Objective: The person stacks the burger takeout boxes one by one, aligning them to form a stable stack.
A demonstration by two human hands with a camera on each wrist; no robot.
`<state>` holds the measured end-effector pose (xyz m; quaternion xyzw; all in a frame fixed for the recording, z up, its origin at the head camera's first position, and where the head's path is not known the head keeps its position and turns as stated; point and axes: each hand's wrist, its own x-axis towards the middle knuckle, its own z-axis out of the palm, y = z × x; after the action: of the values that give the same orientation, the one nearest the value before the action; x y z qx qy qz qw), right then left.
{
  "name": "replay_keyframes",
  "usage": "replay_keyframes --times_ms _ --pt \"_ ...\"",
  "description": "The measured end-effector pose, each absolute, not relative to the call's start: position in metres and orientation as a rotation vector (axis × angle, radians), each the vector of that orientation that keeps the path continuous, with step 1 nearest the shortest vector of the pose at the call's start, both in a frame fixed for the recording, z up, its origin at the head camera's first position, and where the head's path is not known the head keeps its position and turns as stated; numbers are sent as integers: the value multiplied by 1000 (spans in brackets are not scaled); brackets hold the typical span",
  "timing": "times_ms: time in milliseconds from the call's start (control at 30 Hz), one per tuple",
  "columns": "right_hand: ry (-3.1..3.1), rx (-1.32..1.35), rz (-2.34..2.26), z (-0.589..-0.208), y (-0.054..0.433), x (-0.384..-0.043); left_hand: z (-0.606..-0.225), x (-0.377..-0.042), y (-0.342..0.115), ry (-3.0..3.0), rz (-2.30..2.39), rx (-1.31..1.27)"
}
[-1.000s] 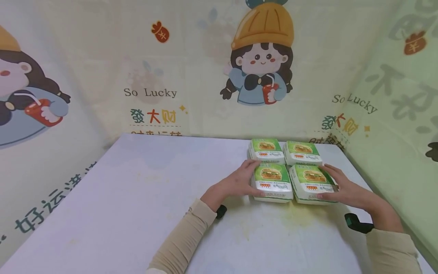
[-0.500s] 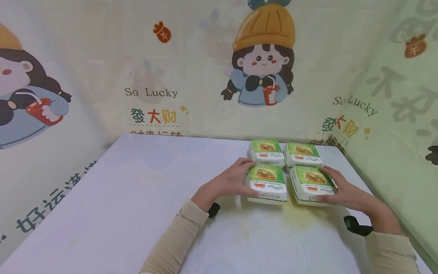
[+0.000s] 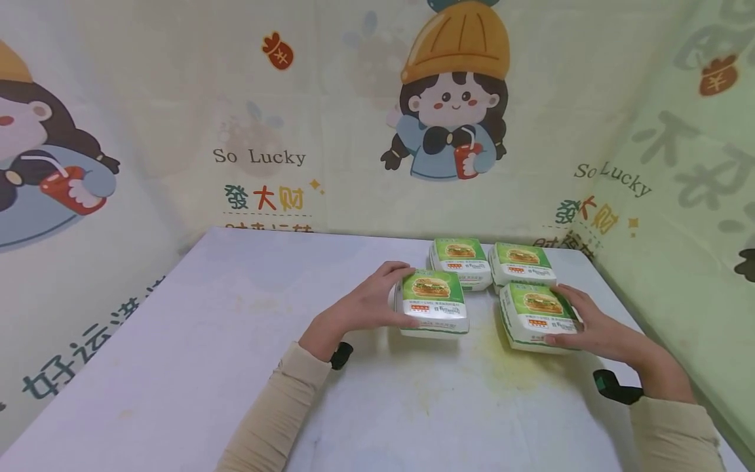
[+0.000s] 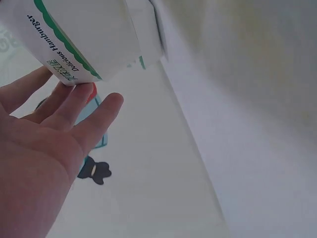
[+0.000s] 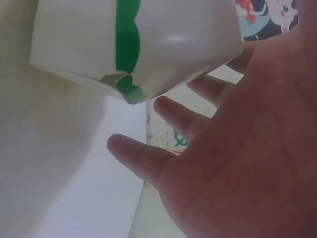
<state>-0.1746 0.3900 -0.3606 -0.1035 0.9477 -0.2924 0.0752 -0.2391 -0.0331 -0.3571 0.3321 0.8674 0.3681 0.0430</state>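
My left hand (image 3: 368, 301) grips a green-and-white hamburger box (image 3: 433, 305) by its left side, thumb at the front and fingers at the back. In the left wrist view the underside of this box (image 4: 94, 29) shows, raised above the white table. My right hand (image 3: 596, 328) holds a second hamburger box (image 3: 539, 314) by its right side, thumb on the near edge. The right wrist view shows the lower part of that box (image 5: 178, 39) with several fingers along it. Two more such boxes, one at the left (image 3: 460, 259) and one at the right (image 3: 522, 262), sit behind.
The boxes are at the right rear of a white table (image 3: 236, 341), which has faint yellow stains. Cartoon-printed cloth (image 3: 354, 131) walls in the back and both sides. A dark wrist strap piece (image 3: 616, 387) sits below my right wrist.
My left hand has pulled its hamburger box left, away from the other boxes, and raised it off the table. My right hand and its box have stayed nearly in place.
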Motion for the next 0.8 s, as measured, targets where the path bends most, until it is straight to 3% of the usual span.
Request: replay_keyframes --times_ms 800 --pt "2879 -360 -874 -366 387 -175 -362 -252 -92 2714 1107 823"
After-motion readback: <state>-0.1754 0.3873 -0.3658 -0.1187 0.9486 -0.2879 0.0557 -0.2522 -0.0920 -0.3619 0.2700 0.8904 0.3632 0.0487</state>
